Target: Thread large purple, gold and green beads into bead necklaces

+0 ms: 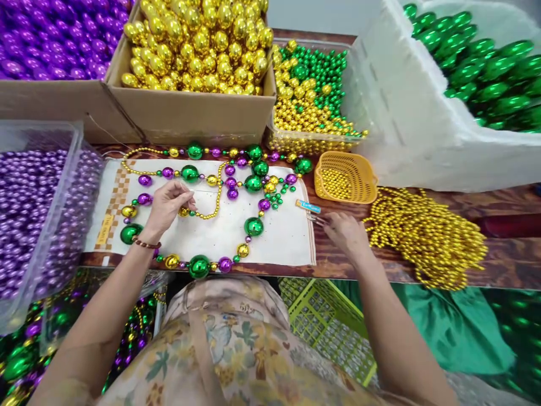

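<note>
My left hand is closed in a pinch over the white cloth, at the end of a bead strand; a fine thread seems to run from the fingertips. Gold and green beads sit just under those fingers. The bead garland, with green, purple and gold balls, loops around on the cloth. Right of the cloth, my right hand has its fingers closed at the end of a small two-pronged metal tool, apparently snips. A small blue and orange item lies just beyond it.
Behind the cloth stand a cardboard box of gold balls and a clear bin of gold and green beads. An orange basket and gold bead strands lie right. A clear tub of purple beads stands left.
</note>
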`<state>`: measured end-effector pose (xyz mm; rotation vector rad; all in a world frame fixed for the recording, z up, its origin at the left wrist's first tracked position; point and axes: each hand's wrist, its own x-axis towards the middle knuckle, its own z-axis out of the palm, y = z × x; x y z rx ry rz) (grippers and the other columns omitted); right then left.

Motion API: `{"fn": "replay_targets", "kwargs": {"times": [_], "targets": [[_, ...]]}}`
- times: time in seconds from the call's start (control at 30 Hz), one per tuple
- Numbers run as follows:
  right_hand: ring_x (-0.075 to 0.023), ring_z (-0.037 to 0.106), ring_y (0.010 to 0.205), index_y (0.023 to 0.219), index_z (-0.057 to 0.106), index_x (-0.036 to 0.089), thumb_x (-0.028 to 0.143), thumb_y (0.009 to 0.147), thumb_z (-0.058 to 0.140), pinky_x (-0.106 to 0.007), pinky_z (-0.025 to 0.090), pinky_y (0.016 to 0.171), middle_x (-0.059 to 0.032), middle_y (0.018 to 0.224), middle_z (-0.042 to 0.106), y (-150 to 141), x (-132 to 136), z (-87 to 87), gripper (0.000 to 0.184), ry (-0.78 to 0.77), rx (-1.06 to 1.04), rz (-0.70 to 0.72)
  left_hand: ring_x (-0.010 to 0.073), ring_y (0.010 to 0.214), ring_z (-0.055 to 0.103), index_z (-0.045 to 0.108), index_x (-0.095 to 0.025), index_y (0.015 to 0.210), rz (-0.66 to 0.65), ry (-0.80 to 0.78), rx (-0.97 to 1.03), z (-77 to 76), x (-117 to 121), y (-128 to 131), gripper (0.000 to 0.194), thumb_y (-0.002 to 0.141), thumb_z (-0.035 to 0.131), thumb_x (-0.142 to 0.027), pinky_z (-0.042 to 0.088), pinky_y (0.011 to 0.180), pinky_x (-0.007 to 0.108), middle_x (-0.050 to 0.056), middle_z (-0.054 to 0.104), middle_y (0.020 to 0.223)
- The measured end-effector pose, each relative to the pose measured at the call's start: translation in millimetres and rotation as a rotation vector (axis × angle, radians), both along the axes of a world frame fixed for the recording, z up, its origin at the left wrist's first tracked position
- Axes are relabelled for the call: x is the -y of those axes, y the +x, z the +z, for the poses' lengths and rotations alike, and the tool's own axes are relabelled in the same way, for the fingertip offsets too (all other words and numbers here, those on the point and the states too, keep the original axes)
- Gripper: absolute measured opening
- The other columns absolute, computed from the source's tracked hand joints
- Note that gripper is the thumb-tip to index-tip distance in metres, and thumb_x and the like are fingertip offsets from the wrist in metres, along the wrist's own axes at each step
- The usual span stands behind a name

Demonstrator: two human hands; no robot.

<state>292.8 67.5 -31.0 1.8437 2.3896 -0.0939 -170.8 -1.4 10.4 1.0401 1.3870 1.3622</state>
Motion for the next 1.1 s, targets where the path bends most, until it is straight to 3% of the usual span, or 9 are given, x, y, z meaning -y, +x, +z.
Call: {"fn": "replay_targets", "kwargs": {"times": [0.1, 0.23, 0.3, 0.37, 0.47, 0.63, 0.73, 0.87, 1.1], "targets": [[-0.039, 0.063, 0.099, 0.102, 0.069, 0.02, 0.024, 0.087, 0.055, -0.05, 0.044, 0.079, -0.0215, 0.103, 0.069, 13.0, 4.5, -21.1, 0.021, 0.067, -0.004, 0.064, 0.0108, 0.05, 0.066, 0.055, -0.018, 0.08, 0.026, -0.011, 0.024, -2.3, -4.3, 2.4, 0.033, 0.072, 0.082, -0.036, 0.058, 0.051, 0.021, -0.003, 0.066, 0.063], [-0.044, 0.063, 0.095, 0.089, 0.064, 0.025, 0.026, 0.087, 0.049, -0.057, 0.043, 0.078, -0.0238, 0.093, 0.065, 22.9, 2.8, -40.4, 0.015, 0.126, -0.221, 0.177, 0.0109, 0.049, 0.066, 0.053, -0.018, 0.079, 0.019, -0.043, 0.051, -6.2, -8.8, 1.2, 0.035, 0.072, 0.081, -0.037, 0.056, 0.048, 0.021, -0.003, 0.065, 0.064], [-0.0436, 0.064, 0.095, 0.088, 0.06, 0.03, 0.029, 0.09, 0.043, -0.056, 0.045, 0.079, -0.0223, 0.092, 0.065, 23.5, 3.6, -39.0, 0.017, 0.103, -0.343, 0.177, 0.0106, 0.049, 0.065, 0.052, -0.018, 0.079, 0.02, -0.053, 0.074, -7.2, -10.0, 0.3, 0.036, 0.072, 0.081, -0.037, 0.056, 0.048, 0.022, -0.003, 0.065, 0.064], [-0.0419, 0.067, 0.089, 0.092, 0.057, 0.034, 0.034, 0.093, 0.039, -0.054, 0.047, 0.074, -0.0195, 0.09, 0.067, 13.3, 7.5, -28.6, 0.018, 0.072, -0.42, 0.053, 0.0101, 0.049, 0.065, 0.051, -0.018, 0.08, 0.014, -0.062, 0.093, -7.7, -10.8, 0.5, 0.036, 0.073, 0.081, -0.037, 0.056, 0.048, 0.021, -0.003, 0.065, 0.064], [-0.0374, 0.067, 0.073, 0.1, 0.058, 0.033, 0.04, 0.092, 0.042, -0.049, 0.049, 0.064, -0.0134, 0.082, 0.068, -31.9, 14.9, -2.8, 0.019, -0.026, -0.473, -0.05, 0.01, 0.05, 0.065, 0.051, -0.019, 0.081, -0.007, -0.066, 0.1, -8.9, -12.2, 2.6, 0.034, 0.074, 0.08, -0.036, 0.055, 0.048, 0.021, -0.004, 0.065, 0.064], [-0.0281, 0.066, 0.092, 0.12, 0.063, 0.021, 0.039, 0.099, 0.041, -0.04, 0.052, 0.081, -0.0135, 0.102, 0.068, -148.0, 12.2, 33.4, 0.035, -0.203, -0.678, 0.445, 0.0102, 0.05, 0.065, 0.05, -0.018, 0.08, -0.016, -0.048, 0.105, -11.9, -15.0, 7.8, 0.033, 0.077, 0.078, -0.034, 0.054, 0.049, 0.021, -0.003, 0.064, 0.063], [-0.026, 0.063, 0.087, 0.122, 0.069, 0.018, 0.038, 0.101, 0.041, -0.038, 0.051, 0.078, -0.0117, 0.091, 0.064, -197.2, 0.0, 37.8, 0.04, -0.309, -0.716, 0.611, 0.009, 0.053, 0.065, 0.049, -0.018, 0.08, 0.006, -0.035, 0.11, -14.0, -14.9, 10.3, 0.032, 0.078, 0.077, -0.033, 0.055, 0.053, 0.02, -0.004, 0.064, 0.062], [-0.0256, 0.061, 0.086, 0.12, 0.074, 0.016, 0.037, 0.098, 0.051, -0.037, 0.05, 0.078, -0.0109, 0.087, 0.062, -228.2, -18.3, 31.5, 0.038, -0.429, -0.713, 0.652, 0.0074, 0.054, 0.064, 0.049, -0.017, 0.08, 0.009, -0.009, 0.139, -17.6, -15.2, 12.5, 0.032, 0.081, 0.077, -0.033, 0.058, 0.059, 0.021, -0.005, 0.062, 0.061], [-0.0243, 0.063, 0.089, 0.113, 0.076, 0.015, 0.033, 0.093, 0.059, -0.036, 0.05, 0.082, -0.0115, 0.097, 0.072, -249.4, -27.4, 30.0, 0.032, -0.567, -0.756, 0.663, 0.0089, 0.055, 0.066, 0.05, -0.016, 0.08, 0.0, -0.007, 0.178, -17.9, -16.0, 12.2, 0.03, 0.082, 0.077, -0.029, 0.058, 0.06, 0.022, -0.004, 0.064, 0.063]]}}
